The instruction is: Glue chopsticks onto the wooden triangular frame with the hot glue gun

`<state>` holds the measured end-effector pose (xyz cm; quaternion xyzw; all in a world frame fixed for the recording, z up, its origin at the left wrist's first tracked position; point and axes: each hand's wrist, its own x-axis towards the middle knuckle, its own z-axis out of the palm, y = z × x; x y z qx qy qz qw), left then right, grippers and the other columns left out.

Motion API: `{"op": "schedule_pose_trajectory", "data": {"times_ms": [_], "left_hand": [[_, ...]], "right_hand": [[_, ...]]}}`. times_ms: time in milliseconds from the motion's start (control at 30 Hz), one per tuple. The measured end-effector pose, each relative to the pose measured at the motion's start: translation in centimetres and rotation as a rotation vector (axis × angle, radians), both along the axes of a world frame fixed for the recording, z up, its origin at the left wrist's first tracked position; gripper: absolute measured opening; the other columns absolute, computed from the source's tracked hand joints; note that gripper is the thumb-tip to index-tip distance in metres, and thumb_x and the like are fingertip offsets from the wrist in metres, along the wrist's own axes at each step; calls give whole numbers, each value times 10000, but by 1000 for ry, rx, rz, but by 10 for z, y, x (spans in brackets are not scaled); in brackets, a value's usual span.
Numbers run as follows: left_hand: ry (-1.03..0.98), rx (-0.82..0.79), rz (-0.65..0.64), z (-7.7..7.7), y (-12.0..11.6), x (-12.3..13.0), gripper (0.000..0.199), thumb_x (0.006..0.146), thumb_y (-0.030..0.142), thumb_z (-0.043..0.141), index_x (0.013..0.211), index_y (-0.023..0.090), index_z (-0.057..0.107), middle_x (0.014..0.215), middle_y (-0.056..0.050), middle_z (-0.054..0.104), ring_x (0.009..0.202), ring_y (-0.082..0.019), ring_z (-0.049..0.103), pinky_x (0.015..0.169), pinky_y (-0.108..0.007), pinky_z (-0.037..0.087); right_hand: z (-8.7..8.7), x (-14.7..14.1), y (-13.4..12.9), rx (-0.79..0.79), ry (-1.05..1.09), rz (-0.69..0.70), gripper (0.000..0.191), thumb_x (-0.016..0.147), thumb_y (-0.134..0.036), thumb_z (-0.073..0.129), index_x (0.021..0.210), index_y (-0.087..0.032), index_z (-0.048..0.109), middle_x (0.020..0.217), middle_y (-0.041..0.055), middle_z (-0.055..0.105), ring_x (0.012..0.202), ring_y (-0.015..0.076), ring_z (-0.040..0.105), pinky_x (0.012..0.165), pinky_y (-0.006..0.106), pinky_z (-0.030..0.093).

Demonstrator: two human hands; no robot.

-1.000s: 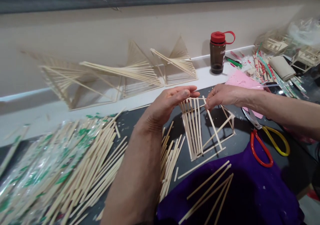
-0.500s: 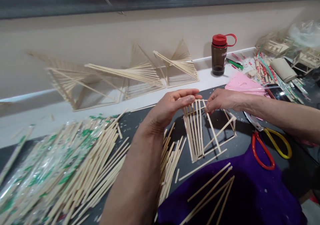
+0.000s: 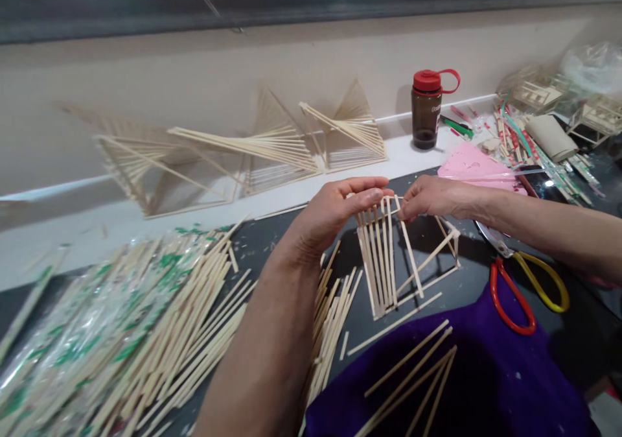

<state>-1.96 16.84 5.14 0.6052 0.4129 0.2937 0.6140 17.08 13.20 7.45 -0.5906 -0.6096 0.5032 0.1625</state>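
A small frame of thin wooden sticks (image 3: 377, 262) stands on the dark tabletop, with a row of slanting sticks along its left side. At its upper left, my left hand (image 3: 347, 200) is against the top, thumb in front and the long fingers stretched out behind. My right hand (image 3: 420, 197) pinches the upper end of a single stick (image 3: 411, 249). That stick slants down across the frame, its lower end near the bottom rail. My right fingertips are partly hidden.
Loose sticks (image 3: 170, 333) and plastic-wrapped ones (image 3: 97, 314) lie at left. Scissors (image 3: 510, 288) with red and yellow handles lie at right, by purple cloth (image 3: 486, 372) holding several sticks. Behind are twisted stick models (image 3: 243, 142), a red-capped bottle (image 3: 426, 113) and pink sheet (image 3: 473, 161).
The lower end of the stick in my right hand has shifted left, towards the row of slanting sticks. My left hand stays at the frame's top. The view has tilted slightly.
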Motion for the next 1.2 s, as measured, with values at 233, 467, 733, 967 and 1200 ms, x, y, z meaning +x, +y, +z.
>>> {"op": "schedule_pose_trajectory", "data": {"times_ms": [233,467,733,967,1200], "left_hand": [[27,5,6,2,-2,0,685,567,567,827,1096,143,732,1036,-147,761,971,-311,704,935,-448,510],[35,16,4,2,-2,0,670,581,565,818,1099,148,732,1037,-146,761,969,-309,704,921,-436,518],[29,12,10,3,-4,1,610,587,545,824,1060,167,751,1010,-137,766,955,-296,707,908,-417,525],[25,7,5,4,-3,1,622,582,548,828,1064,162,748,1021,-141,765,966,-310,705,924,-446,518],[20,11,3,2,-2,0,622,589,548,826,1066,156,747,1025,-136,765,968,-303,705,946,-444,507]], "right_hand": [[-12,-1,6,1,43,36,203,686,-147,636,488,-175,597,568,-9,591,614,116,534,653,253,400],[-12,-2,5,-3,40,15,187,688,-142,639,506,-171,602,587,-3,611,632,119,548,669,246,423],[-9,-3,5,9,6,22,194,709,-139,646,522,-171,607,603,-1,625,643,122,566,667,245,434],[-8,-5,5,-11,14,14,195,692,-118,640,510,-167,590,597,3,617,624,114,555,645,243,429],[-7,-6,5,-10,2,16,184,691,-119,638,519,-166,594,598,4,617,630,117,567,643,243,441]]}}
